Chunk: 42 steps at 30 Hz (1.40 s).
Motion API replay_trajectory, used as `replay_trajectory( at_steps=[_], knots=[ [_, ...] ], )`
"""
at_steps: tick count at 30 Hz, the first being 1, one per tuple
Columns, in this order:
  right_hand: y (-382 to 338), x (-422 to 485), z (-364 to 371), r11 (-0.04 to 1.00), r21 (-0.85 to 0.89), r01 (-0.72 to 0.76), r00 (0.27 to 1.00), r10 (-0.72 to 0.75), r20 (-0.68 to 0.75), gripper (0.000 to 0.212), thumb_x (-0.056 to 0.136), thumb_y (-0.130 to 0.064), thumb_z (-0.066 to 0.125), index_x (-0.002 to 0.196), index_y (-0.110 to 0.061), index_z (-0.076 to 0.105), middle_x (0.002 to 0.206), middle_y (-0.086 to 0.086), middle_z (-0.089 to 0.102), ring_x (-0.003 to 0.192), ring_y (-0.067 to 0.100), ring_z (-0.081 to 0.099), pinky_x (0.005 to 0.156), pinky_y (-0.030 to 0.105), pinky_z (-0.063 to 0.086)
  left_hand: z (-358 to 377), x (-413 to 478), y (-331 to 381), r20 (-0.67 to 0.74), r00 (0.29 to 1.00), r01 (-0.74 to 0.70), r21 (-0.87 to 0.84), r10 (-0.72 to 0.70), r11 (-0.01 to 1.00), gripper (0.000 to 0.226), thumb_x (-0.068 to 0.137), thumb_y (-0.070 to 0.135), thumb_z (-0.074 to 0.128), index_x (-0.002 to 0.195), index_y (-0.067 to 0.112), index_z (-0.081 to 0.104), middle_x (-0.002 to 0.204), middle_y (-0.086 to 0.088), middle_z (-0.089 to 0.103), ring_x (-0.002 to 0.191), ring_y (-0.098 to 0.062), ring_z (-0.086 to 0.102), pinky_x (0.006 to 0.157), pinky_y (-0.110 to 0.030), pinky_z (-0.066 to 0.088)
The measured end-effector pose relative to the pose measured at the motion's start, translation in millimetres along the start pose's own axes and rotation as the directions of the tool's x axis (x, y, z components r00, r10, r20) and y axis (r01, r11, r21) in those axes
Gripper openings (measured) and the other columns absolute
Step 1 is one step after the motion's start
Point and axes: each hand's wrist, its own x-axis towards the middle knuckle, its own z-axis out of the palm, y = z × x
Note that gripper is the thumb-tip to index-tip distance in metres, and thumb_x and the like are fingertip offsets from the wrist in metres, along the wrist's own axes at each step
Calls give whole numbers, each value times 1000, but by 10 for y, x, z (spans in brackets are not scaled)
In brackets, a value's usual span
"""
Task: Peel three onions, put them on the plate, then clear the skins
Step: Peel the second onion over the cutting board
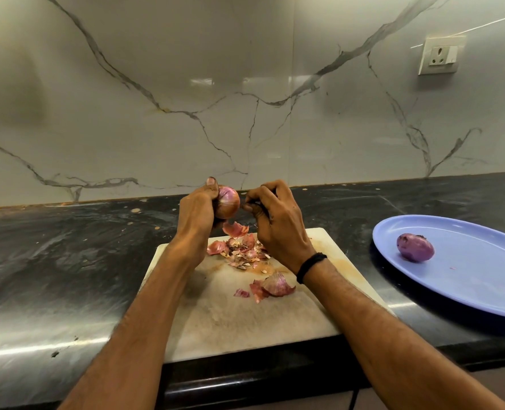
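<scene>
My left hand (199, 208) grips a red onion (228, 202) with its skin still on, held up above the far edge of the cutting board (245, 315). My right hand (275, 223) is just right of the onion, fingers curled around a small dark thing that looks like a knife handle, with its tip at the onion's side. A pile of onion skins (242, 247) lies on the board under my hands, and a few bigger skin pieces (272, 287) lie nearer to me. One peeled onion (415, 247) rests on the blue plate (482, 279) at the right.
The board sits on a dark stone counter (67, 261) with its near end over the front edge. A marble-patterned wall (245, 99) stands close behind. A wall socket (440, 54) is at the upper right. No other onion is in view.
</scene>
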Motion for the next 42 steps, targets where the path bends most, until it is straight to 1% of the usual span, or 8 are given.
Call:
replay_trajectory(
  at_steps=[3, 8, 15, 19, 24, 30, 37, 42],
  knots=[
    [-17, -10, -18, 999, 46, -30, 997, 27, 71, 30, 83, -1, 67, 111, -6, 62, 108, 10, 50, 93, 8, 46, 77, 4, 41, -2, -5, -2, 20, 1000, -11, -21, 11, 1000, 36, 106, 38, 43, 101, 14, 70, 111, -15, 69, 108, -32, 65, 93, -45, 56],
    [-37, -11, 13, 990, 126, -60, 987, 40, 154, 66, 75, -24, 82, 128, -6, 48, 118, 13, 50, 99, 12, 48, 80, 4, 41, 1, -73, 4, 187, 982, -21, -43, 29, 999, 30, 107, 26, 38, 105, 16, 66, 108, -10, 67, 98, -23, 65, 75, -30, 53],
    [-19, -16, 10, 989, 140, -47, 994, 32, 109, 62, 75, -23, 83, 123, -9, 46, 115, 12, 52, 96, 12, 51, 83, -1, 39, -12, -59, -4, 239, 969, -48, -57, 60, 997, 32, 106, 24, 42, 125, 12, 65, 120, -12, 68, 110, -29, 67, 84, -35, 57],
    [-35, -17, 4, 991, 136, -15, 995, 2, 97, 62, 75, -24, 83, 117, -25, 37, 111, 10, 52, 93, 10, 49, 75, 3, 41, -16, -48, -11, 233, 971, -34, -48, 44, 998, 34, 107, 30, 42, 118, 13, 68, 114, -13, 72, 107, -29, 70, 82, -36, 57],
    [-31, -9, -9, 995, 104, -3, 993, -9, 117, 60, 77, -25, 82, 116, -29, 36, 107, 10, 51, 90, 10, 47, 72, 4, 37, -17, -67, -2, 237, 971, -30, -43, 40, 999, 31, 107, 30, 42, 108, 15, 69, 109, -13, 72, 102, -28, 71, 78, -34, 57],
    [16, -24, 13, 999, 46, 17, 996, -21, 91, 29, 86, -28, 69, 102, -9, 54, 101, 6, 49, 84, 7, 44, 68, 5, 38, -17, -70, 14, 200, 979, -5, -78, 21, 997, 37, 107, 32, 42, 114, 7, 67, 110, -20, 70, 95, -28, 70, 71, -31, 58],
    [-21, -20, 0, 994, 107, -10, 990, -5, 140, 54, 80, -26, 77, 119, -28, 39, 109, 9, 52, 91, 11, 50, 74, 6, 39, -20, -87, 3, 220, 975, -28, -53, 39, 998, 30, 107, 30, 42, 103, 16, 68, 107, -12, 71, 97, -24, 71, 73, -29, 58],
    [-9, -25, 8, 998, 58, 16, 998, -20, 67, 33, 86, -37, 60, 97, -6, 57, 96, 9, 53, 79, 11, 47, 68, 7, 36, -25, -97, 31, 185, 982, -11, -95, 29, 995, 32, 108, 32, 41, 104, 13, 67, 105, -15, 70, 88, -22, 70, 64, -25, 57]
  ],
)
